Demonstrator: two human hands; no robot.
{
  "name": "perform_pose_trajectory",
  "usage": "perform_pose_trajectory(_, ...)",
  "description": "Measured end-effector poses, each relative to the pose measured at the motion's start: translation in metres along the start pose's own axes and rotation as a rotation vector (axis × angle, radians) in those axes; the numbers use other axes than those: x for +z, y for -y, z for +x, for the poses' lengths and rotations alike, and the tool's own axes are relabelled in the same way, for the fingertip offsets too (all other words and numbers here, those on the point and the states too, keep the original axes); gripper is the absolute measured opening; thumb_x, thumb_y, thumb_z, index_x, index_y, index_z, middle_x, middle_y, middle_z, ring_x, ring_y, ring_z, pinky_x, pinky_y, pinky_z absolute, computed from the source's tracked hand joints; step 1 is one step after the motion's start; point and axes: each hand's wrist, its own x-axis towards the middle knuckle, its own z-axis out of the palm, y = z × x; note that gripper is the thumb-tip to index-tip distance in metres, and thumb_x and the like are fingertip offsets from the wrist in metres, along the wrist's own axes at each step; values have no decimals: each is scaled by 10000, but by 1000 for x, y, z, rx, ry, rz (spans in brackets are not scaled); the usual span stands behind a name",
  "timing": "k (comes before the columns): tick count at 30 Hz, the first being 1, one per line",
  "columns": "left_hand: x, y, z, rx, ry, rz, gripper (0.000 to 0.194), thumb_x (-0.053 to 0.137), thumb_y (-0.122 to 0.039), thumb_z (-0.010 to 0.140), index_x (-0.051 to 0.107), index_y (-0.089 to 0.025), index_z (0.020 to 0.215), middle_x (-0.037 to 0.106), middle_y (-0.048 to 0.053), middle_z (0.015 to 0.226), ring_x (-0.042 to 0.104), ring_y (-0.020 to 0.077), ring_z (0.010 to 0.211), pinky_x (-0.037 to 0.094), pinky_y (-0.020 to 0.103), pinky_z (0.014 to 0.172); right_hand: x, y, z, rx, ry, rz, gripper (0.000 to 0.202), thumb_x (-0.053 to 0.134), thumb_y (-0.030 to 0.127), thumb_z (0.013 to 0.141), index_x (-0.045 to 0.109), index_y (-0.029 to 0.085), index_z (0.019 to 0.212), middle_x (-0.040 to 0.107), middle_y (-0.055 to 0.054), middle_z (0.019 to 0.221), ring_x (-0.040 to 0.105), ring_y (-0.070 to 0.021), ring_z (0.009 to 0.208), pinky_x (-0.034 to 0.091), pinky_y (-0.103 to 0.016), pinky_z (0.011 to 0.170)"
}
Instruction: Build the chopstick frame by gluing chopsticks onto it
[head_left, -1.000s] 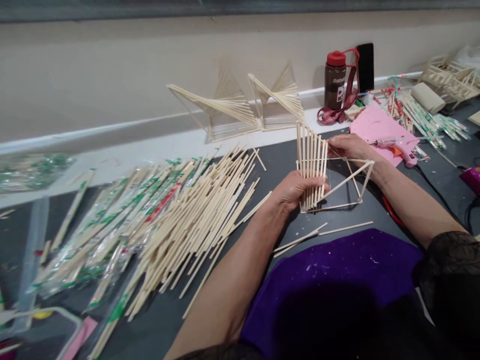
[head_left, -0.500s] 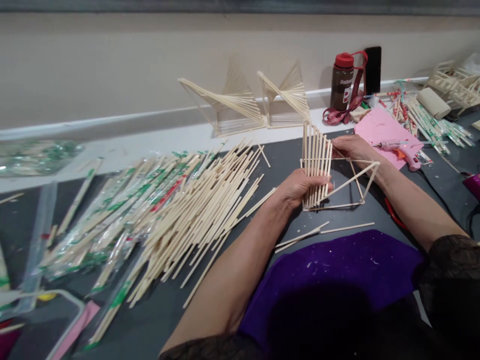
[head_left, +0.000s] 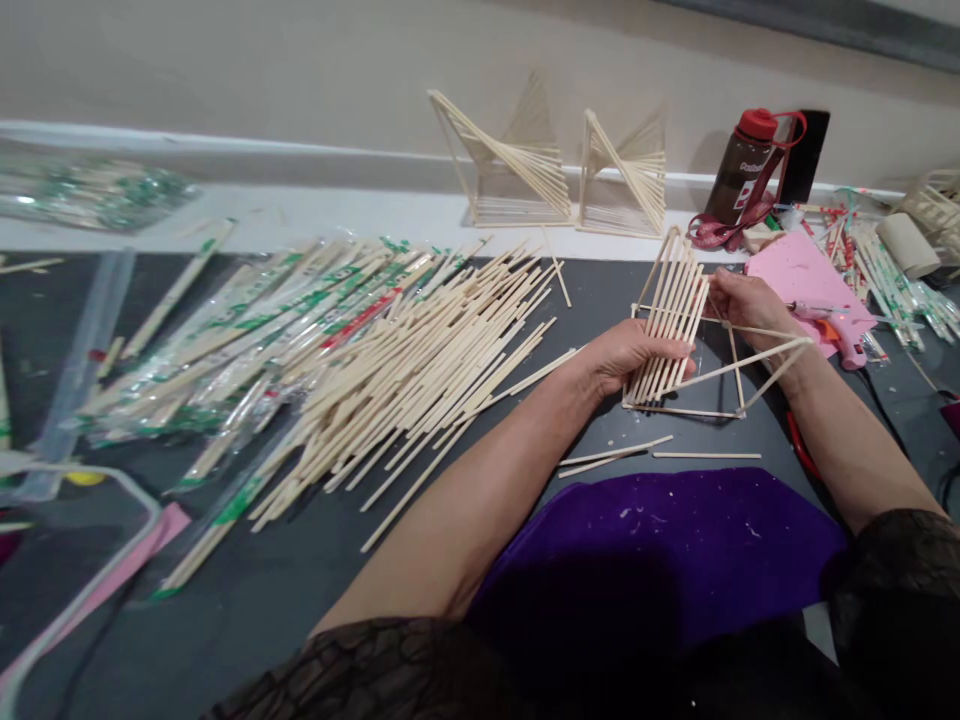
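A frame of pale wooden sticks (head_left: 667,335), with a row of several slanting sticks on its left side, is held above the dark table. My left hand (head_left: 637,352) is closed round the lower part of that row, thumb lying across the front. At the row's upper right edge, my right hand (head_left: 742,300) pinches the frame with bent fingers, its fingertips partly hidden. Three loose sticks lie below the frame, among them one straight stick (head_left: 706,456).
Loose sticks (head_left: 442,350) and wrapped sticks (head_left: 255,330) cover the left table. Two finished stick models (head_left: 517,170) (head_left: 622,175) stand at the wall. At the right are a bottle (head_left: 739,170), pink sheet (head_left: 806,270), glue gun (head_left: 847,340) and red-handled tool (head_left: 801,445).
The view has shifted and tilted, so most things appear displaced. The stick frame is tilted further to the right in the picture, with both hands still on it.
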Motion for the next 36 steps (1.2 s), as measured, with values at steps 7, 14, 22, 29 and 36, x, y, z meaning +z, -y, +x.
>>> perform_pose_trajectory(7,-5,1,2,5,65,6,173,808,-149,582,684,-130,700,700,71,627,633,159,571,519,308,609,-2,-3,-3,-15,42,-12,370,729,580,736,703,211,749,758,-66,836,712,-235,858,542,-367,794)
perform_pose_trajectory(14,-5,2,3,2,55,11,168,818,-142,567,692,-129,678,699,81,620,631,166,568,521,303,589,-21,11,-6,-117,-259,-106,282,780,426,722,752,191,875,753,-30,838,675,-128,725,529,-251,690)
perform_pose_trajectory(22,-5,2,4,30,90,-1,152,804,-166,603,675,-129,675,697,96,635,641,182,588,529,317,590,-28,85,-50,-167,-195,-322,274,834,440,670,783,206,804,723,-57,730,617,-126,597,440,-238,485)
perform_pose_trajectory(29,-4,3,7,64,83,39,110,777,-148,604,685,-125,658,696,92,642,633,174,590,522,318,600,5,111,-40,90,219,-819,221,844,387,664,793,177,711,720,-53,663,647,-157,597,491,-285,553)
perform_pose_trajectory(36,-3,1,3,71,103,83,67,743,-125,610,677,-124,618,695,88,624,625,169,568,515,306,583,21,94,-13,460,302,-841,238,943,259,525,760,158,639,711,-81,605,671,-205,549,516,-332,546)
